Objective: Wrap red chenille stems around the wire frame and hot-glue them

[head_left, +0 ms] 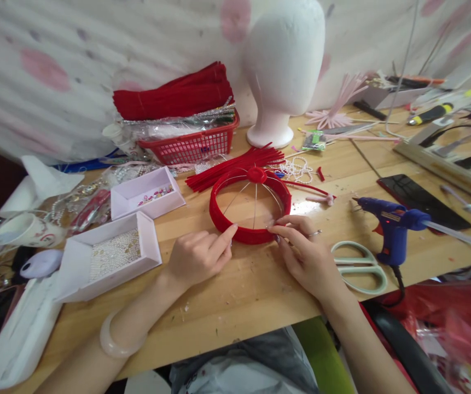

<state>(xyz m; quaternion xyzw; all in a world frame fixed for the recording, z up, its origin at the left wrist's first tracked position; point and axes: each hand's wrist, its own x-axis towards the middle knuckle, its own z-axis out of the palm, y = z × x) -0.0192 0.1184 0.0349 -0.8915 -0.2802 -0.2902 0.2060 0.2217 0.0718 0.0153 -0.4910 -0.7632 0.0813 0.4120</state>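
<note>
A red fuzzy ring-shaped frame (221,216) rests on the wooden table, with thin wires running up to a small red disc (256,174). My left hand (202,254) pinches the near left part of its band between thumb and index finger. On the near right, my right hand (301,249) grips the same band with its fingertips, which partly hide that spot. Behind the ring lies a bundle of red pipe cleaners (235,167). One loose red stem (311,189) stretches to the right.
Left are white boxes of pearl beads (116,254) and coloured gems (155,195). A foam head (286,60) and red basket (194,148) stand behind. To the right lie scissors (360,268), a blue glue gun (393,230) and a phone (422,200).
</note>
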